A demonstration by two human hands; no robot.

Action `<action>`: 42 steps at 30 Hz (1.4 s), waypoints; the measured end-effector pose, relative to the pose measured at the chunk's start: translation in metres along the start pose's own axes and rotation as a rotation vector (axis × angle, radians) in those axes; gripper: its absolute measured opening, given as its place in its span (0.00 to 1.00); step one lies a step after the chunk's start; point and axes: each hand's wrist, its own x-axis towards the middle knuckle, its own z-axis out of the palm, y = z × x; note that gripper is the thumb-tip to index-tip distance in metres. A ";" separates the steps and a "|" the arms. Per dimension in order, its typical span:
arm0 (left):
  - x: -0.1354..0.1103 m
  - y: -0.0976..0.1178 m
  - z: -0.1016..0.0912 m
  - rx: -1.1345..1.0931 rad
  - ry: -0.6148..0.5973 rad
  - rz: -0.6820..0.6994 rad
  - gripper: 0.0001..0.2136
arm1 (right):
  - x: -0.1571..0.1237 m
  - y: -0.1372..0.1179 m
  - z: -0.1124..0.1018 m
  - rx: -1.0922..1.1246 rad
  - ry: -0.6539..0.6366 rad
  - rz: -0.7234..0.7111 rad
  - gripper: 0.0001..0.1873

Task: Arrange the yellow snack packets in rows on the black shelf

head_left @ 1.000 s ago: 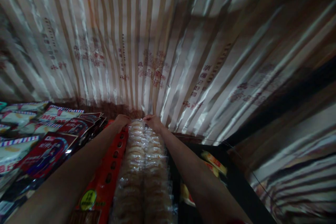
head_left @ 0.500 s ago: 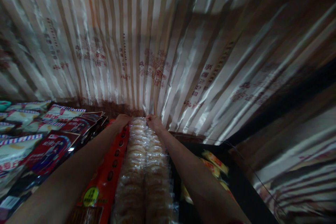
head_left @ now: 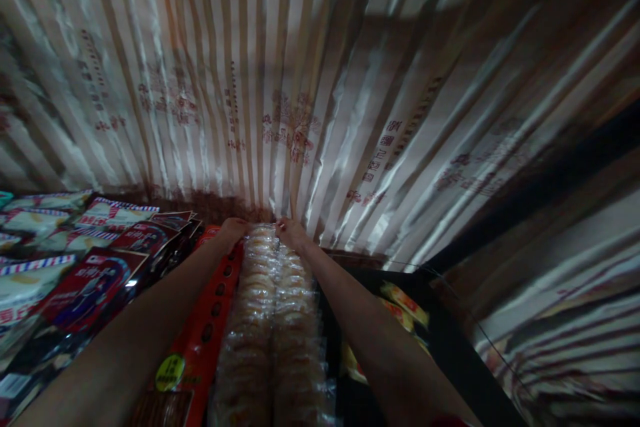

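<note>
Both my arms stretch forward along a long clear plastic pack of round biscuits (head_left: pixel 273 320) that runs away from me in two rows. My left hand (head_left: pixel 231 229) rests closed at the pack's far left corner, against an orange-red carton (head_left: pixel 207 320). My right hand (head_left: pixel 290 232) is closed in a pinch on the far end of the wrapper. The fingertips of both hands are small and partly hidden by the pack.
Red and dark snack packets (head_left: pixel 95 280) and white packets with striped edges (head_left: pixel 30 273) lie stacked at the left. A dark bin with yellow-wrapped items (head_left: pixel 405 307) sits at the right. A striped printed sheet (head_left: pixel 300 80) hangs as a backdrop.
Hardly anything: the view has shaken slightly, and both hands stay at the far end of the biscuit pack.
</note>
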 end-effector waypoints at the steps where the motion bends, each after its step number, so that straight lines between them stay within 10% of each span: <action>1: -0.001 0.000 -0.001 -0.014 -0.008 0.000 0.06 | -0.001 0.001 -0.001 -0.007 -0.005 -0.007 0.11; 16: -0.005 -0.008 -0.005 -0.092 -0.005 0.031 0.10 | -0.010 -0.001 -0.006 0.008 0.083 -0.042 0.16; 23: -0.010 -0.006 -0.007 -0.103 0.044 0.069 0.03 | -0.010 -0.004 -0.008 -0.016 0.132 -0.271 0.05; 33: -0.010 -0.009 -0.007 -0.034 0.167 0.123 0.07 | -0.019 -0.013 -0.009 -0.073 0.183 -0.101 0.05; 42: -0.021 -0.007 -0.017 0.005 -0.050 0.085 0.08 | -0.037 -0.015 -0.020 -0.068 0.279 -0.250 0.08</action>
